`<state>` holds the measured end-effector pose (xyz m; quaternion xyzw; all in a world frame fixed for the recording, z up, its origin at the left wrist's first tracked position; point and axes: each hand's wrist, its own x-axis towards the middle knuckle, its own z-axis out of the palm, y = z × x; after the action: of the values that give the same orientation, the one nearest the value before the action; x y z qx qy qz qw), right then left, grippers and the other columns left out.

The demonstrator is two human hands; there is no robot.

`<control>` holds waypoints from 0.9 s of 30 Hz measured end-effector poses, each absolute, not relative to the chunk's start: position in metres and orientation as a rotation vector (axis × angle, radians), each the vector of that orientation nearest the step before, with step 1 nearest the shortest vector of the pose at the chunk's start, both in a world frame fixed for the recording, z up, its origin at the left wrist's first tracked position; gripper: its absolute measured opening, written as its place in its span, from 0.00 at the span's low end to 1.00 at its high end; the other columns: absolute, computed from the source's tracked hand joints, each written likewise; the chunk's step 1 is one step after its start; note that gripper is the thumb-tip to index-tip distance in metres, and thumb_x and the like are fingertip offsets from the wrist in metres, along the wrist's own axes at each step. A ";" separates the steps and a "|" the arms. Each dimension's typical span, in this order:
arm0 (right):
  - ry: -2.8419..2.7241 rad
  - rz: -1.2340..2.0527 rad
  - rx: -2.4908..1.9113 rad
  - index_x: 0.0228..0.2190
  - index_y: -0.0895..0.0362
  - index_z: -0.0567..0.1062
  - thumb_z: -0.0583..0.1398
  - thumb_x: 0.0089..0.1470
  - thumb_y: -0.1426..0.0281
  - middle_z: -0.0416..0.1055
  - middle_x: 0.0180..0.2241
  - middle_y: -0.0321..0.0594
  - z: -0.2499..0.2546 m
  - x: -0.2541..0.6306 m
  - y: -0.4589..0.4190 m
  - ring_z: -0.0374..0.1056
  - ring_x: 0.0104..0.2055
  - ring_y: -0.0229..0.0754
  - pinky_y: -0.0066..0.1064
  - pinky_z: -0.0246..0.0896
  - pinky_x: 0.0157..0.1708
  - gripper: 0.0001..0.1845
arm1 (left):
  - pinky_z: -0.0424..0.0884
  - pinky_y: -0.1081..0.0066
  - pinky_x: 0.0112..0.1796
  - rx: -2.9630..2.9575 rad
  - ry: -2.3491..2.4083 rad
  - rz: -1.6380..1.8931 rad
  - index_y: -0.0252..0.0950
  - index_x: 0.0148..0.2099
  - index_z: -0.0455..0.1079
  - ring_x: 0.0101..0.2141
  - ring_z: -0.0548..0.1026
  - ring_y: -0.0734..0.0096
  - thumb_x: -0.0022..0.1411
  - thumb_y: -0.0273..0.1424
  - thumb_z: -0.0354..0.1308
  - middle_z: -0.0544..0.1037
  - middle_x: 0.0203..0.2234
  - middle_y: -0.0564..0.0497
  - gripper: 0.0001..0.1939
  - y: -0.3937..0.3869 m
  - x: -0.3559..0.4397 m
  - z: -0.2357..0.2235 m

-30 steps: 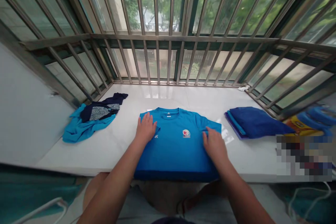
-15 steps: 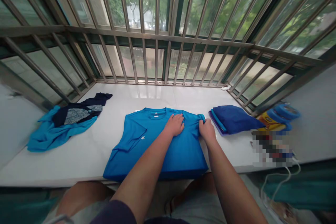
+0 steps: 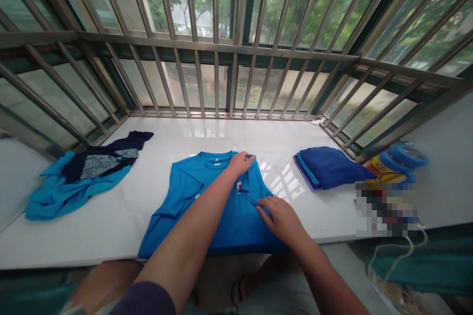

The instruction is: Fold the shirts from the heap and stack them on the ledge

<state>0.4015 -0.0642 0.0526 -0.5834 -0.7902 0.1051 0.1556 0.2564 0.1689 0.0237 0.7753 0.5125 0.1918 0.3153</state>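
Observation:
A bright blue T-shirt lies face up on the white marble ledge, with its left side folded inward. Its right side is turned over toward the middle, covering part of the chest badge. My left hand pinches the fold's upper end beside the collar. My right hand holds the same folded edge lower down, near the shirt's middle. My left forearm hides part of the shirt's centre.
A crumpled blue and navy clothing pile lies to the left, and a folded blue stack to the right. Past it are a yellow and blue package and a pixelated patch. Steel window bars run behind the ledge.
The shirt's right side has been turned over toward the middle. My right hand has moved down along the fold, and my left hand has shifted toward the collar.

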 end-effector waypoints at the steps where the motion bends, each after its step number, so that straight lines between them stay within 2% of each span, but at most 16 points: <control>1: -2.154 0.247 -1.784 0.45 0.53 0.80 0.54 0.75 0.61 0.81 0.42 0.44 0.052 0.409 -0.063 0.75 0.46 0.49 0.38 0.65 0.49 0.16 | 0.76 0.68 0.45 2.037 1.348 0.500 0.35 0.57 0.77 0.45 0.84 0.60 0.74 0.49 0.59 0.87 0.44 0.44 0.24 0.171 0.259 0.024; 3: -1.926 0.173 -2.005 0.42 0.54 0.79 0.53 0.75 0.60 0.80 0.39 0.44 0.050 0.421 -0.056 0.75 0.43 0.48 0.37 0.63 0.45 0.17 | 0.76 0.68 0.45 2.040 1.334 0.485 0.37 0.56 0.78 0.45 0.84 0.59 0.66 0.49 0.68 0.87 0.44 0.46 0.25 0.174 0.268 0.026; 6: -1.729 0.214 -2.192 0.46 0.56 0.78 0.58 0.72 0.57 0.79 0.40 0.44 0.044 0.427 -0.040 0.75 0.43 0.48 0.34 0.62 0.42 0.16 | 0.75 0.68 0.45 2.060 1.314 0.460 0.39 0.58 0.77 0.45 0.83 0.60 0.61 0.41 0.73 0.86 0.43 0.48 0.26 0.179 0.282 0.028; 9: -1.723 0.359 -2.253 0.48 0.55 0.78 0.62 0.70 0.59 0.79 0.43 0.43 0.037 0.425 -0.029 0.76 0.44 0.46 0.33 0.61 0.41 0.13 | 0.74 0.71 0.45 2.089 1.298 0.440 0.41 0.60 0.76 0.44 0.82 0.63 0.62 0.29 0.71 0.86 0.42 0.51 0.24 0.187 0.290 0.030; 12: -1.719 0.326 -2.349 0.44 0.54 0.79 0.60 0.72 0.63 0.79 0.43 0.43 0.033 0.426 -0.027 0.76 0.45 0.47 0.33 0.59 0.41 0.09 | 0.74 0.71 0.45 2.115 1.317 0.422 0.41 0.57 0.78 0.44 0.82 0.65 0.64 0.25 0.67 0.86 0.41 0.51 0.19 0.195 0.289 0.030; 17: -1.676 0.024 -2.446 0.47 0.57 0.78 0.54 0.75 0.68 0.77 0.46 0.48 0.038 0.425 -0.037 0.74 0.46 0.49 0.36 0.60 0.44 0.13 | 0.73 0.69 0.49 2.149 1.448 0.430 0.40 0.57 0.76 0.49 0.81 0.63 0.70 0.28 0.61 0.85 0.46 0.47 0.14 0.201 0.280 0.034; 21: -1.961 0.032 -2.204 0.51 0.54 0.78 0.58 0.74 0.59 0.77 0.49 0.48 0.043 0.405 -0.046 0.73 0.51 0.51 0.39 0.63 0.48 0.14 | 0.73 0.61 0.53 2.193 1.498 0.387 0.38 0.56 0.73 0.53 0.80 0.54 0.76 0.40 0.54 0.83 0.50 0.40 0.15 0.189 0.276 0.043; 22: -2.033 0.054 -2.165 0.51 0.54 0.78 0.60 0.72 0.58 0.76 0.49 0.48 0.042 0.399 -0.048 0.72 0.52 0.53 0.40 0.63 0.48 0.15 | 0.73 0.59 0.53 2.208 1.485 0.349 0.37 0.55 0.73 0.53 0.80 0.50 0.75 0.45 0.55 0.83 0.49 0.38 0.18 0.182 0.275 0.045; 24: -2.137 0.095 -2.145 0.50 0.53 0.78 0.63 0.70 0.58 0.76 0.49 0.48 0.039 0.391 -0.051 0.72 0.51 0.55 0.41 0.65 0.46 0.14 | 0.74 0.56 0.53 2.249 1.417 0.250 0.36 0.54 0.74 0.52 0.80 0.44 0.68 0.50 0.63 0.82 0.48 0.36 0.24 0.164 0.271 0.046; 25: -2.172 0.111 -2.144 0.49 0.53 0.78 0.63 0.70 0.60 0.76 0.48 0.48 0.036 0.389 -0.052 0.72 0.51 0.55 0.41 0.65 0.45 0.12 | 0.74 0.55 0.53 2.273 1.369 0.203 0.36 0.54 0.74 0.52 0.80 0.42 0.63 0.48 0.69 0.81 0.49 0.35 0.25 0.153 0.269 0.046; 27: -2.202 0.121 -2.126 0.47 0.52 0.79 0.61 0.71 0.63 0.76 0.46 0.47 0.031 0.389 -0.053 0.73 0.50 0.55 0.41 0.65 0.45 0.09 | 0.73 0.54 0.54 2.323 1.258 0.138 0.37 0.55 0.74 0.53 0.79 0.42 0.58 0.37 0.73 0.79 0.53 0.36 0.25 0.133 0.262 0.045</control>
<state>0.3885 -0.0532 0.0309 -0.6934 -0.7184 0.0393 0.0392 0.2621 0.1331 0.0452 0.8513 0.4611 0.0505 0.2453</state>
